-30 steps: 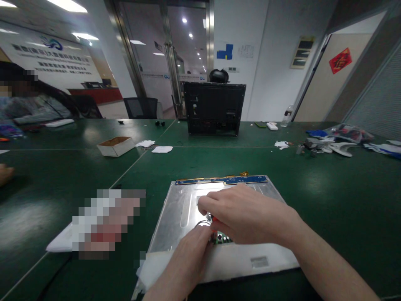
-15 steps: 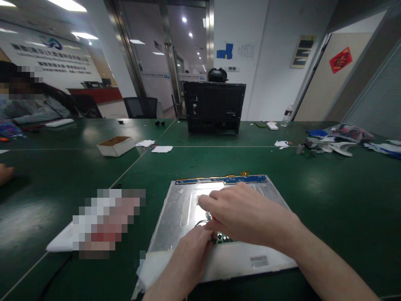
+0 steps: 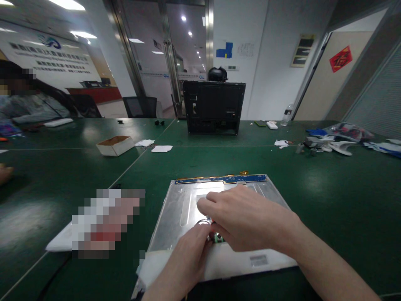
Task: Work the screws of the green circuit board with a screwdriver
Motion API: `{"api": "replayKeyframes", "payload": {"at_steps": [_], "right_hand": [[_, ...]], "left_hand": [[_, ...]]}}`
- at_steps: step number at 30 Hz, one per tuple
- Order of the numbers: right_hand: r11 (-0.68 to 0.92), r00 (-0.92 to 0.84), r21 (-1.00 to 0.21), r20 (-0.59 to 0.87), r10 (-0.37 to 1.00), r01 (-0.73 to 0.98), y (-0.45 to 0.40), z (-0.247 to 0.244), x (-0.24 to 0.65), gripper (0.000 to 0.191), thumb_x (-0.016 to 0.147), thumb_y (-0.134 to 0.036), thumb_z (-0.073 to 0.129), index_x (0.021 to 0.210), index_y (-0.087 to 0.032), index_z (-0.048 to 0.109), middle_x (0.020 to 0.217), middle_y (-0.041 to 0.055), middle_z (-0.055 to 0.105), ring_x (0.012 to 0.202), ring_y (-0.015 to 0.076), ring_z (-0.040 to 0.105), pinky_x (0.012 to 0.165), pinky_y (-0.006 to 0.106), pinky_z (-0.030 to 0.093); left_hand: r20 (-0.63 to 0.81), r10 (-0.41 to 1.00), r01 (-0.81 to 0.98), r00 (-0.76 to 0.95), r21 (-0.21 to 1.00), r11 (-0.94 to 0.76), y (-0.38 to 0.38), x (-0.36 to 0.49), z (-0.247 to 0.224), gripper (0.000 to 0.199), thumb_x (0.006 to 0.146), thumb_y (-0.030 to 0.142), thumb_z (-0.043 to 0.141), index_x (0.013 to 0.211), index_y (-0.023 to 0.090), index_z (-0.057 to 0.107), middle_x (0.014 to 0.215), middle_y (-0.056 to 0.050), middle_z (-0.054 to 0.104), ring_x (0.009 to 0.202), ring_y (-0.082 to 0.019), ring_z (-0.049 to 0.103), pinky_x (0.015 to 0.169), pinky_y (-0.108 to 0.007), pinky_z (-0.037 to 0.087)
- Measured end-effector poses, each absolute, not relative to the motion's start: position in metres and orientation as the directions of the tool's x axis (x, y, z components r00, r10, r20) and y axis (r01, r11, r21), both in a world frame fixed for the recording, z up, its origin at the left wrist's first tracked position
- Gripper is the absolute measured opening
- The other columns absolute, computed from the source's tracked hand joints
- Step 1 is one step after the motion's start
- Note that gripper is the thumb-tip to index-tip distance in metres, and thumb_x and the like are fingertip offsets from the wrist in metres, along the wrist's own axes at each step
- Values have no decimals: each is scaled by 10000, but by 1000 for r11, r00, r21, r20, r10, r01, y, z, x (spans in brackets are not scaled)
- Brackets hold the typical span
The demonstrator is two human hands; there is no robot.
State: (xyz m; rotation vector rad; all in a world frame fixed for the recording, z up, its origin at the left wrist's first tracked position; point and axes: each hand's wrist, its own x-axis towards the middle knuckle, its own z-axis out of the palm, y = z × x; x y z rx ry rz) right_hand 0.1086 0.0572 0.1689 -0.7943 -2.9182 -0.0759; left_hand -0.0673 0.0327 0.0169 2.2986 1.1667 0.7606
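Note:
A flat display panel (image 3: 163,221) lies metal back up on the green table in front of me. A blue circuit strip (image 3: 200,180) runs along its far edge, and whitish film (image 3: 232,263) covers the near edge. My right hand (image 3: 228,213) is closed over the panel's middle; a bit of red-orange shows under its fingers, mostly hidden. Beside it, my left hand (image 3: 196,242) has its fingers pressed together at a small green circuit board (image 3: 218,238). A thin dark wire (image 3: 203,221) loops near the left fingertips. What either hand grips is hidden.
Left of the panel lies a white packet (image 3: 61,240), partly blurred out. Farther off are an open carton (image 3: 115,146), paper scraps (image 3: 161,149) and a black monitor housing (image 3: 214,106). A bottle (image 3: 286,115) and plastic bags (image 3: 347,131) are at right. A person (image 3: 34,100) sits far left.
My right hand has turned and shifted slightly toward me, covering more of the green board. My left fingers have moved a little with it; the panel stays put.

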Motion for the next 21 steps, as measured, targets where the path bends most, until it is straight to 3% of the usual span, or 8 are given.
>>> {"api": "replayKeyframes", "payload": {"at_steps": [8, 21], "right_hand": [[831, -829, -5, 78, 554, 556, 60, 171, 105, 118, 866, -230, 535, 962, -172, 501, 848, 40, 653, 680, 167, 593, 495, 270, 294], [787, -783, -16, 92, 615, 616, 61, 186, 119, 139, 850, -272, 591, 931, -194, 509, 819, 20, 669, 650, 148, 580, 500, 260, 252]], "left_hand": [[252, 834, 576, 490, 625, -527, 32, -67, 20, 232, 876, 102, 368, 1010, 204, 528, 973, -86, 645, 892, -235, 613, 752, -337, 472], [238, 836, 612, 494, 588, -529, 32, -70, 14, 191, 869, 88, 376, 952, 214, 493, 886, -45, 609, 796, -204, 585, 675, -299, 432]]}}
